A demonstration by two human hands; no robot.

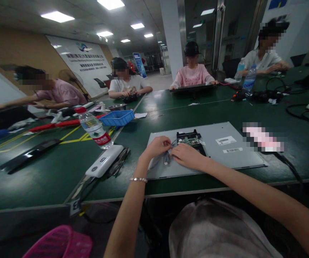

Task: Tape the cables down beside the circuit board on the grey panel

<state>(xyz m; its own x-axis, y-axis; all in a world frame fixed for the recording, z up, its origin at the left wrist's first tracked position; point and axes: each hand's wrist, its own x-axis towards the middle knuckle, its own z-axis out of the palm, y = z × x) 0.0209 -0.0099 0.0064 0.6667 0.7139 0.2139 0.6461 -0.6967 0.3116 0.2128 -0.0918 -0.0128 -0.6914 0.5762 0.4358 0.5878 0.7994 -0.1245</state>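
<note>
A flat grey metal panel (pixel 213 129) lies on the green table just in front of me. A green circuit board (pixel 190 140) with black brackets sits near its upper middle. My left hand (pixel 158 146), a beaded bracelet on its wrist, is over the panel's left part, its fingers closed on a bundle of grey cable (pixel 166 158). Just right of it, my right hand (pixel 185 154) has its fingers pressed together on the same cable, beside the board. A loose cable end with a pale connector hangs below and between the hands. Two white labels (pixel 226 140) show on the panel's right.
Left of the panel are a white power bank (pixel 104 161), glasses (pixel 119 162), a water bottle (pixel 95 129), a blue tray (pixel 118 117) and a long black piece (pixel 31 156). A blurred pink object (pixel 263 138) with a black cable lies right. Several people sit around the tables.
</note>
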